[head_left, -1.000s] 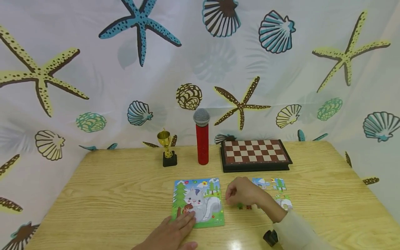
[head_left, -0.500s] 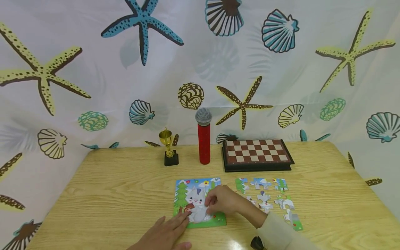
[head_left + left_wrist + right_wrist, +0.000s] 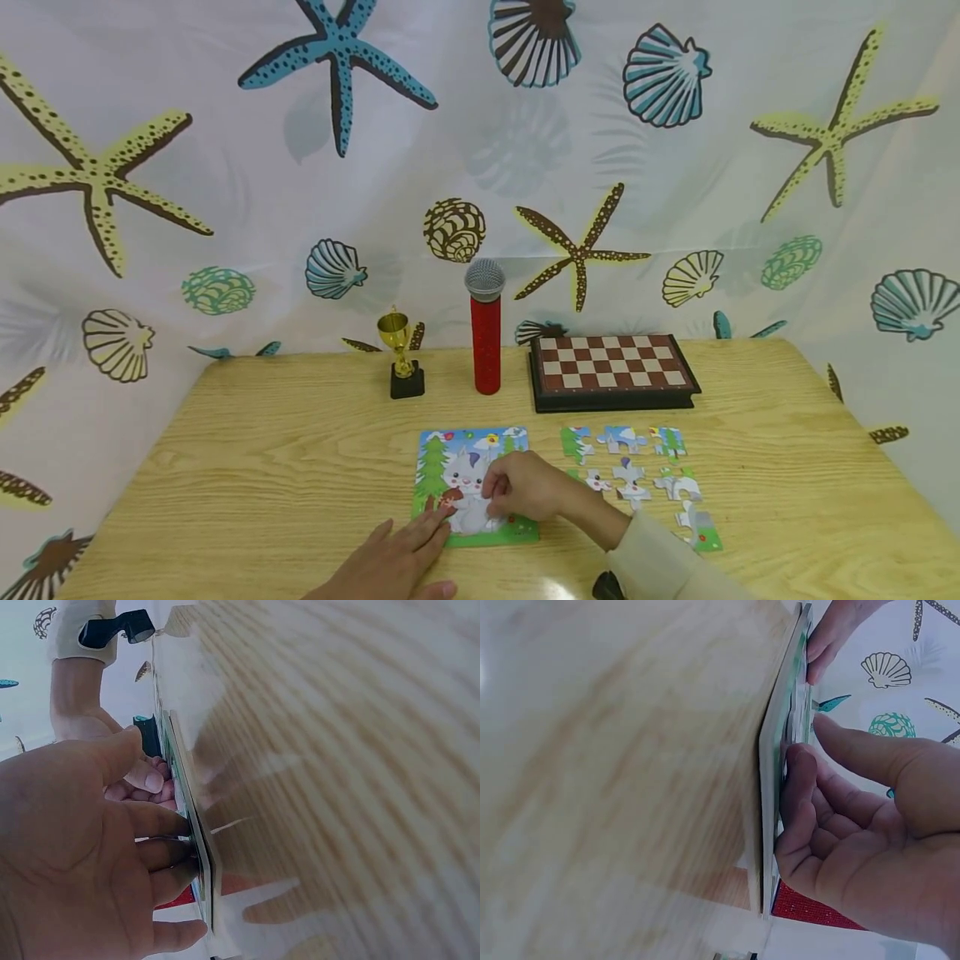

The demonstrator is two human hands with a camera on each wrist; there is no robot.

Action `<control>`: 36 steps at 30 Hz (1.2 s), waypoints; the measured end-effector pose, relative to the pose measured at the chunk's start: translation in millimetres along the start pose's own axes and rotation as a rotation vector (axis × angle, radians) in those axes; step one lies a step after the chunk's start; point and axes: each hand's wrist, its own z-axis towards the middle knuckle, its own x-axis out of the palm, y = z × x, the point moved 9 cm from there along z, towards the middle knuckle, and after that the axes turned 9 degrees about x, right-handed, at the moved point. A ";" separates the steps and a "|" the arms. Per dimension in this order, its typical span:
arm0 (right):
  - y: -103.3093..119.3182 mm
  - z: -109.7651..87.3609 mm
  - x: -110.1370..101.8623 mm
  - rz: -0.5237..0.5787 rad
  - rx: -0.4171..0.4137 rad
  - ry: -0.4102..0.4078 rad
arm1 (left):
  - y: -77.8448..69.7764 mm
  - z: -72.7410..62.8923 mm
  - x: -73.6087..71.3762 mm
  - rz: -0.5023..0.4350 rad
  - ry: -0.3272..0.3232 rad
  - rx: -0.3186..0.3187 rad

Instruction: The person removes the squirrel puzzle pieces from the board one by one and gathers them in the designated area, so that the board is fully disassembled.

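Note:
A square picture puzzle board (image 3: 431, 533) with a grey squirrel lies flat on the wooden table. My left hand (image 3: 390, 554) rests straight fingertips on its lower left part, holding it against the table. Over the right half of the board is my right hand (image 3: 528, 487), fingers curled, with thumb and index tips down at the picture. The right wrist view shows the thumb apart from the bent index finger (image 3: 799, 780), right at the board face; I cannot tell whether a puzzle piece is between them. The right hand hides the squirrel's tail.
Several loose puzzle pieces (image 3: 632, 479) lie spread right of the board. Behind stand a small gold trophy (image 3: 405, 379), a red microphone (image 3: 487, 350) and a checkered board-game box (image 3: 615, 367). A patterned cloth (image 3: 675, 192) hangs behind the table.
My right hand has moved left from beside the loose pieces onto the right half of the board, staying there over the last half second. The left hand has slid slightly left and down.

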 end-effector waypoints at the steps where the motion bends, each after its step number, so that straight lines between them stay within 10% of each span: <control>1: 0.3 0.0 0.2 -0.003 -0.004 0.002 | 0.4 0.1 0.3 0.003 0.004 -0.003; 36: -20.5 -34.0 -33.4 0.074 -0.034 -0.016 | 0.5 -1.9 -1.1 -0.012 0.005 -0.003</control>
